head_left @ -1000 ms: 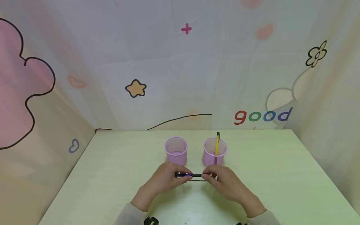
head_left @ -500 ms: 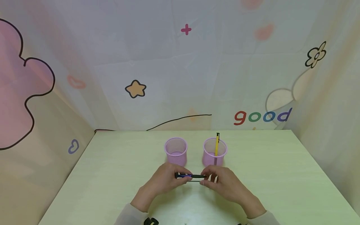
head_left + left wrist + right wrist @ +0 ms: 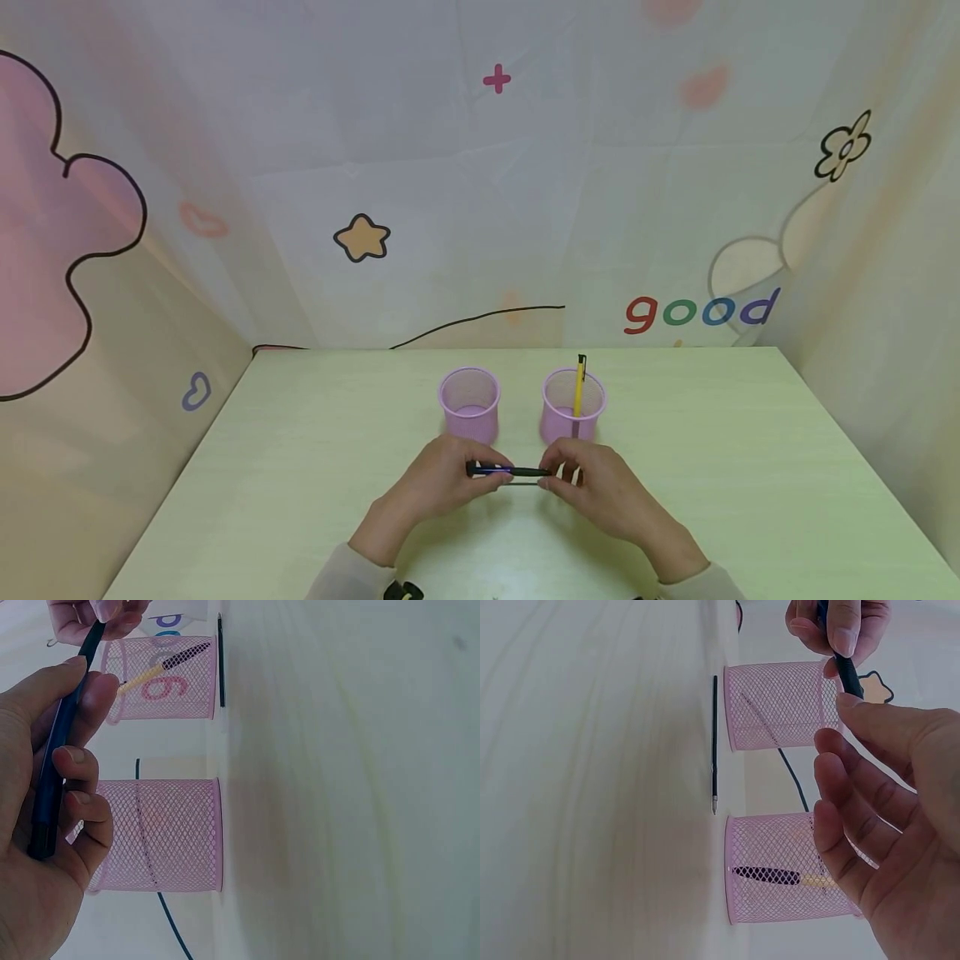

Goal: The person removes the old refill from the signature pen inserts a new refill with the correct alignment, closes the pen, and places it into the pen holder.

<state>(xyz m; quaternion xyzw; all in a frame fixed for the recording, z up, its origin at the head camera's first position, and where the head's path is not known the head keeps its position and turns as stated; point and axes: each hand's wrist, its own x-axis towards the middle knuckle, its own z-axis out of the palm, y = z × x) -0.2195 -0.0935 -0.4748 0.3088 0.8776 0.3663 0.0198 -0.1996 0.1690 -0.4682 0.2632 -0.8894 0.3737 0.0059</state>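
A dark blue pen [image 3: 56, 765] with a black front end lies level across my left hand [image 3: 446, 479], which grips its barrel between thumb and curled fingers. My right hand [image 3: 600, 479] pinches the pen's front end with thumb and forefinger; its other fingers are loosely bent, as the right wrist view shows. Below the pen, a thin black ink refill [image 3: 715, 742] with a metal tip lies on the table, partly covered by the hands in the head view.
Just beyond the hands stand two pink mesh pen cups, the left cup [image 3: 472, 425] and the right cup [image 3: 555, 425]. A yellow pen [image 3: 579, 387] with a black end leans in the right one. A printed curtain [image 3: 450, 183] hangs behind the pale table [image 3: 300, 467].
My right fingers have loosened from the pen's black front, showing its tapered tip, then come back together at that tip. The left hand and the cups have stayed in place.
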